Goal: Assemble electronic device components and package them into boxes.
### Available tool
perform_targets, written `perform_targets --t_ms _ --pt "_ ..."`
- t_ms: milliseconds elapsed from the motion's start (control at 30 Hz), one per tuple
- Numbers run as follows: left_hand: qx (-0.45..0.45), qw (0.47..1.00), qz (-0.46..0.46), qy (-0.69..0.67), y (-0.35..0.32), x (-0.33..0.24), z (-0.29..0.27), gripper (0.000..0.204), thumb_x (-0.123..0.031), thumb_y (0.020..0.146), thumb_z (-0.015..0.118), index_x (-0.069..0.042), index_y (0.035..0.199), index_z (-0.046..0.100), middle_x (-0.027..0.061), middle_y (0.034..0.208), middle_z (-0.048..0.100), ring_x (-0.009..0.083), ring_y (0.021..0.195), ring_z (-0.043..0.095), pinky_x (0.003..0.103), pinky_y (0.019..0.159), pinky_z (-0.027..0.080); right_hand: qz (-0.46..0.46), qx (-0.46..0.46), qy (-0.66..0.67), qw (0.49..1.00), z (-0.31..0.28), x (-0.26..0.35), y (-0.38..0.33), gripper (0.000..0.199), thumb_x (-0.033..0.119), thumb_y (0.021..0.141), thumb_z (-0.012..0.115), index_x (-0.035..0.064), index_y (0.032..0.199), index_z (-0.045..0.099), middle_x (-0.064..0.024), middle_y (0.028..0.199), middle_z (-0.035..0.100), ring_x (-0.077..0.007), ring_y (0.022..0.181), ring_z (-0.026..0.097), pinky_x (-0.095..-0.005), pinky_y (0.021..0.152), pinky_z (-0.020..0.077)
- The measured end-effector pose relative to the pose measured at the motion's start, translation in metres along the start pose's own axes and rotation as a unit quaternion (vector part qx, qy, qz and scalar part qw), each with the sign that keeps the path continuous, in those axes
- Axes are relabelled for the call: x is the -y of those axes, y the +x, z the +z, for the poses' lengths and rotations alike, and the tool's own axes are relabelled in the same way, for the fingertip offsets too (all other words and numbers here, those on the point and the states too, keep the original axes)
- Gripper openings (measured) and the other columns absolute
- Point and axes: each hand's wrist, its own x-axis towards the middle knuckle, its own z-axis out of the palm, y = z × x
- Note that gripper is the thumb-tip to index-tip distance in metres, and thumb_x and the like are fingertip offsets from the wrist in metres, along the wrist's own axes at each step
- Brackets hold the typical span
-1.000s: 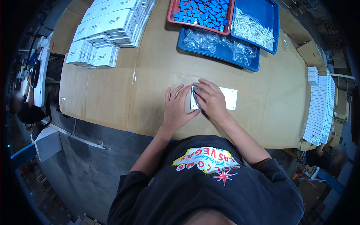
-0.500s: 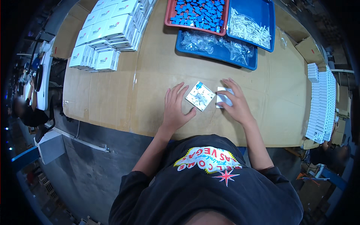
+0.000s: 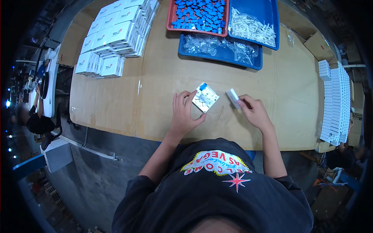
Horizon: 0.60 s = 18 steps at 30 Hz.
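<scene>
On the cardboard-covered table in front of me is a white square case (image 3: 204, 101), its upper side showing a blue block (image 3: 203, 86) at the far corner and small pieces in clear plastic. My left hand (image 3: 184, 115) grips it from the left, fingertips at the left edge and thumb at the near corner. To its right, a thin white square cover (image 3: 232, 98) stands tilted, nearly edge-on. My right hand (image 3: 254, 112) pinches that cover by its lower right side. The cover and the case are apart.
White boxes (image 3: 116, 33) are stacked at the far left. Beyond the case stand a red tray (image 3: 169, 24) of blue blocks, a blue tray (image 3: 276, 23) of white plastic pieces and another blue tray (image 3: 217, 58) of clear bags. Rows of white pieces (image 3: 333, 105) line the right edge.
My right hand has lifted the white cover from lying flat and tilted it up, moving slightly right. My left hand has closed in on the case's edge.
</scene>
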Motion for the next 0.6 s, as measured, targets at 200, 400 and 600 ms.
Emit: perform_targets --t_ms 200,400,600 --pt "-0.057 0.985 -0.013 -0.165 0.004 -0.011 0.000 0.087 -0.017 0.074 0.081 0.000 0.151 0.043 0.0239 0.140 0.041 0.0428 0.131 0.048 0.051 0.116 0.037 0.111 -0.061 0.078 0.989 0.007 -0.037 0.014 0.026 0.021 0.103 0.063 -0.0022 0.112 0.071 -0.0189 0.089 0.074 -0.0316 0.074 0.072 -0.0390 0.074 0.0568" --pt "-0.135 0.916 -0.090 -0.366 0.000 -0.006 0.010 0.075 -0.011 0.085 0.067 0.001 0.154 0.039 0.0228 0.148 0.039 0.0331 0.141 0.044 0.042 0.120 0.033 0.044 -0.171 -0.074 0.982 0.033 -0.015 0.013 0.048 0.030 0.093 0.075 0.0018 0.130 0.065 -0.0153 0.120 0.066 -0.0334 0.109 0.067 -0.0422 0.090 0.0552" --pt "-0.155 0.729 -0.235 -0.624 0.010 -0.028 0.002 0.059 -0.038 0.107 0.049 -0.001 0.153 0.041 0.0207 0.148 0.048 0.0279 0.134 0.053 0.044 0.115 0.041 0.016 -0.158 -0.189 0.969 0.061 -0.003 0.009 0.075 0.033 0.081 0.086 0.0051 0.144 0.057 -0.0193 0.137 0.057 -0.0404 0.131 0.053 -0.0488 0.107 0.0468"
